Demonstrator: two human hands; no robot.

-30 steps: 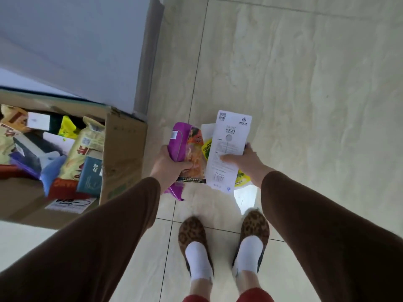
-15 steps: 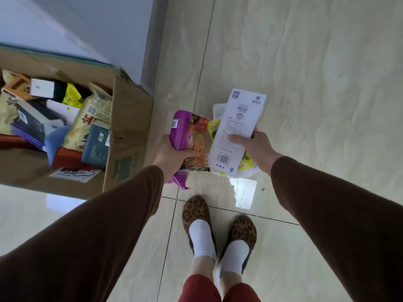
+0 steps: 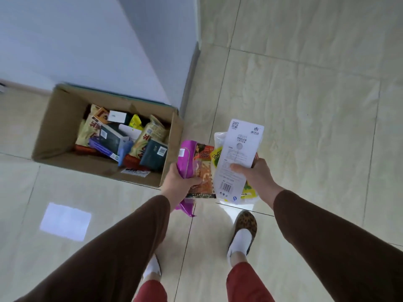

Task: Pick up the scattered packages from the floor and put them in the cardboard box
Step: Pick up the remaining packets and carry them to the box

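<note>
My left hand (image 3: 178,184) grips a purple snack packet (image 3: 188,158) with an orange picture on its front. My right hand (image 3: 257,177) holds a white peeler package (image 3: 238,153) with a clear bag of yellow-green contents (image 3: 218,158) behind it. Both hands are held over the floor just right of the open cardboard box (image 3: 56,127), which stands against the wall and holds several packets and small boxes.
A white wall corner (image 3: 170,51) rises just behind the box. Beige floor tiles (image 3: 316,105) stretch to the right and front. My feet in leopard slippers (image 3: 245,225) stand below the hands. A bright window reflection (image 3: 65,221) lies on the floor at left.
The view has pulled back and turned, so the whole box now shows at the left. Both hands keep their packages and sit close to the box's right wall. One foot has stepped forward.
</note>
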